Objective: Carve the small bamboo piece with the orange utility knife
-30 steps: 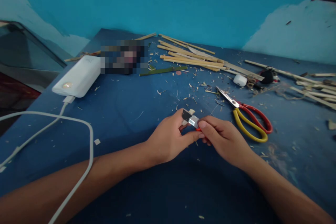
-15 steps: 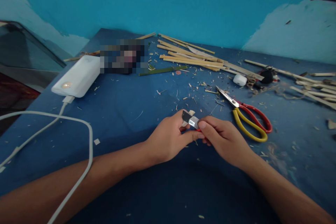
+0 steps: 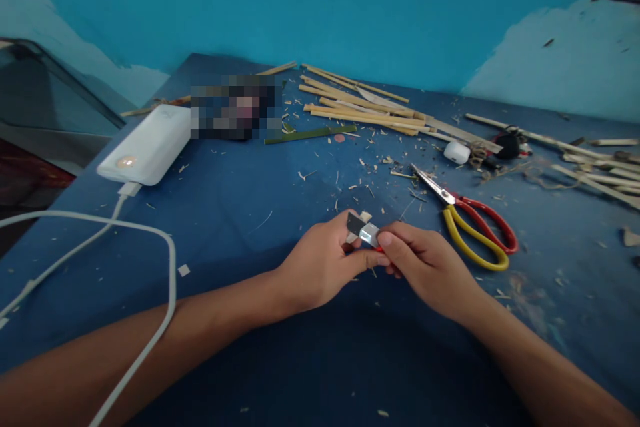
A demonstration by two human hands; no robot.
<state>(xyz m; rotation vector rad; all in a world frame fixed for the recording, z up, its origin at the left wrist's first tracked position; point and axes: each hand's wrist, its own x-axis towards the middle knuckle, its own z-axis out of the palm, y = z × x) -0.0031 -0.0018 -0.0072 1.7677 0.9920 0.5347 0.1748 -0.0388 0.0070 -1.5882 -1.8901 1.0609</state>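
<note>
Close together over the blue table, both hands meet at a utility knife [image 3: 369, 234]. My right hand [image 3: 425, 257] is closed round it, its thumb by the metal collar; a bit of red handle shows beneath. The dark blade [image 3: 355, 222] points left across the fingers of my left hand [image 3: 320, 260]. That hand is closed too, pinching a small pale piece of bamboo [image 3: 366, 216] that sticks out behind the blade; most of it is hidden. The left thumb reaches under the knife to the right fingers. Right of the hands lie scissors [image 3: 456, 203] with red and yellow handles.
Bamboo strips [image 3: 350, 103] and a long-bladed knife [image 3: 460, 132] lie at the back. A white power bank [image 3: 145, 145] stands left, its cable [image 3: 173, 267] looping over my left forearm. A white earbud case [image 3: 457, 153], more sticks [image 3: 600, 177] and shavings are on the right.
</note>
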